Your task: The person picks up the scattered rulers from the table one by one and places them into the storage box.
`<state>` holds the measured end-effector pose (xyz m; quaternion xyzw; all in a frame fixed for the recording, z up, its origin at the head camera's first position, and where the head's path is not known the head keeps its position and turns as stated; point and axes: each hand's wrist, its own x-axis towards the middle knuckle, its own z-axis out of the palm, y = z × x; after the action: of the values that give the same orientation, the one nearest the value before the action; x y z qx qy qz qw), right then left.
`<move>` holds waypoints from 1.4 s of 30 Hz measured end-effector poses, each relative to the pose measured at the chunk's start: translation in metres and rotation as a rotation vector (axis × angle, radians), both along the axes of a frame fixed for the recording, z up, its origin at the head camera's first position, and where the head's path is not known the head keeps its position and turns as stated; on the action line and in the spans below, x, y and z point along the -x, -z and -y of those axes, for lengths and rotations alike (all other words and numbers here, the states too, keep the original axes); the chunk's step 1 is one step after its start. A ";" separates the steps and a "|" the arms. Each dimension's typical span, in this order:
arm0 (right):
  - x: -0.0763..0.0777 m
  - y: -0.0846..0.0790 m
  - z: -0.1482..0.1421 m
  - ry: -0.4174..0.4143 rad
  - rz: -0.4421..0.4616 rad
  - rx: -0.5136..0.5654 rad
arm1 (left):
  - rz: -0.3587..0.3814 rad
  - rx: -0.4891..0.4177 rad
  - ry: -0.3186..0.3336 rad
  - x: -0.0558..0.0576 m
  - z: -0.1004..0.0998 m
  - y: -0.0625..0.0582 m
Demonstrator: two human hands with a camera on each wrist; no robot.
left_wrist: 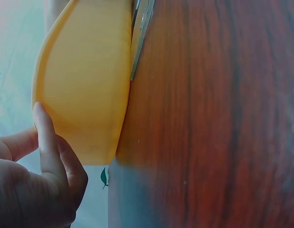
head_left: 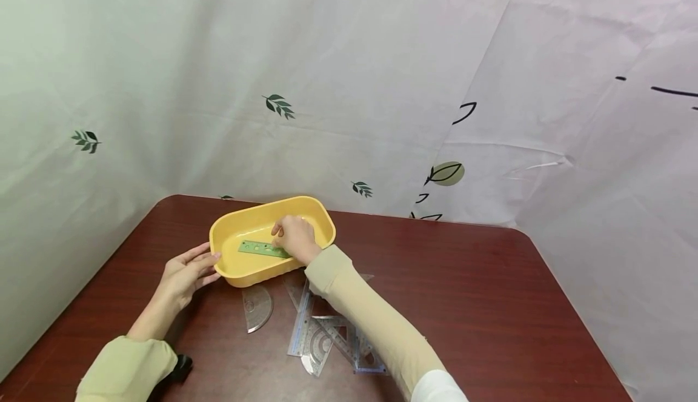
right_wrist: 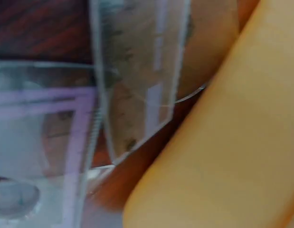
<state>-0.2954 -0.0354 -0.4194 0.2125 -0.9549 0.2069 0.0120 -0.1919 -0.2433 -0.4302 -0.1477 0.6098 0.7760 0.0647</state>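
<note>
A yellow plastic tray (head_left: 240, 276) stands toward the back left of the table. My left hand (head_left: 182, 274) grips its left end, thumb over the rim and fingers outside; the left wrist view shows fingertips at the rim of the tray (left_wrist: 85, 85). Inside lies a green ruler (head_left: 253, 247) with cut-out holes. My right hand (head_left: 297, 238) reaches into the tray over the ruler's right end, fingers bent; I cannot tell whether they pinch it. In the right wrist view the tray wall (right_wrist: 222, 142) hides this hand.
In front of the tray lie a clear protractor (head_left: 257, 308), a clear straight ruler (head_left: 300, 323) and overlapping clear set squares (head_left: 349, 335), partly under my right forearm. A small black object (head_left: 182, 367) shows by my left sleeve. A patterned white cloth (head_left: 338, 87) hangs behind the table.
</note>
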 end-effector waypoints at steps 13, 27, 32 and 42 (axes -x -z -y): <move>0.004 -0.035 -0.030 -0.038 0.119 0.301 | 0.001 0.009 -0.009 -0.001 -0.002 -0.002; -0.004 -0.052 -0.075 -0.003 0.072 0.398 | 0.005 0.011 -0.007 -0.002 -0.002 -0.002; -0.012 -0.055 -0.090 -0.021 0.032 0.395 | 0.008 0.011 -0.009 -0.002 -0.002 -0.003; -0.030 -0.054 -0.113 0.025 0.045 0.329 | -0.009 0.009 0.008 -0.002 0.000 -0.003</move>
<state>-0.2658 0.0775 -0.3656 0.1911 -0.9108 0.3649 0.0279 -0.1898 -0.2431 -0.4274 -0.1421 0.6139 0.7738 0.0642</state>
